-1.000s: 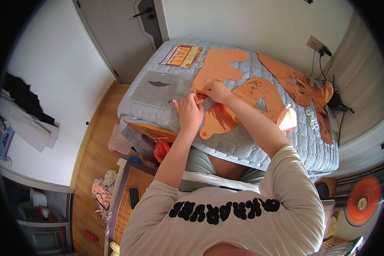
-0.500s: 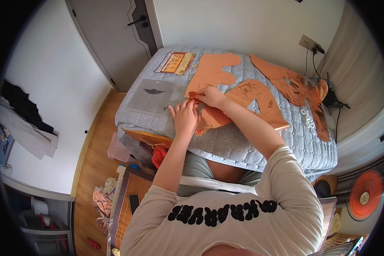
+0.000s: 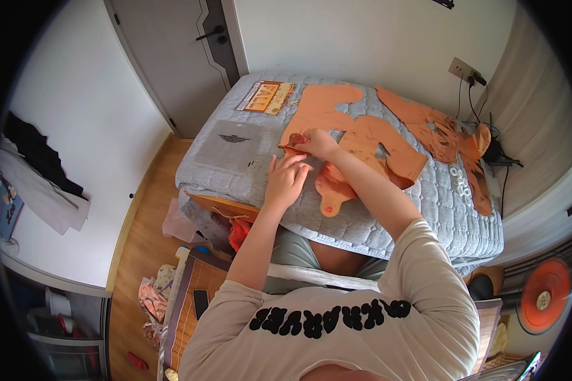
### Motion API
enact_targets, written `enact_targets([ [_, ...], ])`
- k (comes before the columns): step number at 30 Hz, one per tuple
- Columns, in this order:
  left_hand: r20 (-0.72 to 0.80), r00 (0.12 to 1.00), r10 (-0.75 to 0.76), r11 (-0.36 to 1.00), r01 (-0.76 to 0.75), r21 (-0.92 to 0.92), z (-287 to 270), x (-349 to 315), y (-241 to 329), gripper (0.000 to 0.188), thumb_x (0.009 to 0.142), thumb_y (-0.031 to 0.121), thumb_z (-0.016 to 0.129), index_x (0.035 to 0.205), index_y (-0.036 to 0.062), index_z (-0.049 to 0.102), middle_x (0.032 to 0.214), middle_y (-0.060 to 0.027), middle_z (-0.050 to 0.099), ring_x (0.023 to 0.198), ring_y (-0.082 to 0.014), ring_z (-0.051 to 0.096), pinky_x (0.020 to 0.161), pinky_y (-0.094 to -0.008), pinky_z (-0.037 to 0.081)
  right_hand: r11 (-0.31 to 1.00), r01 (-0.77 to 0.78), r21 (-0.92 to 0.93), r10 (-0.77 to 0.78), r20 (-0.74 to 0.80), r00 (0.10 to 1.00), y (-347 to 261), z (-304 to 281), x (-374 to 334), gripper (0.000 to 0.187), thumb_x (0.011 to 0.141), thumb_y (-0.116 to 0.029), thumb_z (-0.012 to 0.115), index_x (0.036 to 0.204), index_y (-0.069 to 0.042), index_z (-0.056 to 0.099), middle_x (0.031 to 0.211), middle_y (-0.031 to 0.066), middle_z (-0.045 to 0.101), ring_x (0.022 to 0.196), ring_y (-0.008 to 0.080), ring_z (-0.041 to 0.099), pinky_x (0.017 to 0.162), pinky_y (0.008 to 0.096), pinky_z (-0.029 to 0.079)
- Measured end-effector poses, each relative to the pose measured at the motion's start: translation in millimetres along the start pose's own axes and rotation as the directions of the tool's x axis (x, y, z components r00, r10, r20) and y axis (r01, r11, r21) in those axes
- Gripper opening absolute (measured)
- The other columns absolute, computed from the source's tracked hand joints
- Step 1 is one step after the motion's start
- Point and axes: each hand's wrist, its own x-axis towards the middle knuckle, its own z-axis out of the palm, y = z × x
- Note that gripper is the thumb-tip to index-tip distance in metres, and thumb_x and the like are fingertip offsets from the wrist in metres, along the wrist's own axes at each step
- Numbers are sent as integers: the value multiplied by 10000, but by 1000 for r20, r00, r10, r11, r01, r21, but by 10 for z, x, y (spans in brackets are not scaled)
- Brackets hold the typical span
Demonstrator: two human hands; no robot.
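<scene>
your right hand (image 3: pixel 321 145) pinches the near end of the copper foil piece (image 3: pixel 318 105), spread on the grey mattress (image 3: pixel 445 216); your left hand (image 3: pixel 288 183), fingers loosely parted, is at that end.

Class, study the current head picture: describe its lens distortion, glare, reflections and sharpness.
Head view: black, rounded darkness at the corners; the door looks slanted; a small bright streak at the right edge of the red disc; dark, glossy patches on the crinkled foil; left hand and right hand both fairly sharp.
</scene>
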Motion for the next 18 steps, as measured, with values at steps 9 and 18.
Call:
enact_targets([
  [9,28,994,108,994,-108,-10,-40,58,240,460,868,433,743,1215,145,653,1293,-45,625,1265,-285,554,1204,-585,219,994,88,59,-79,-126,989,67,10,-39,373,812,-330,800,907,17,699,876,172,723,795,288,699,745,391,540],
  [18,155,988,-6,975,-29,222,57,78,225,795,769,557,788,1394,122,561,1477,-172,492,1428,-353,392,1221,-584,198,993,2,121,18,-161,987,147,1,27,375,846,-304,767,1058,-1,708,1007,194,736,951,329,710,843,391,549],
])
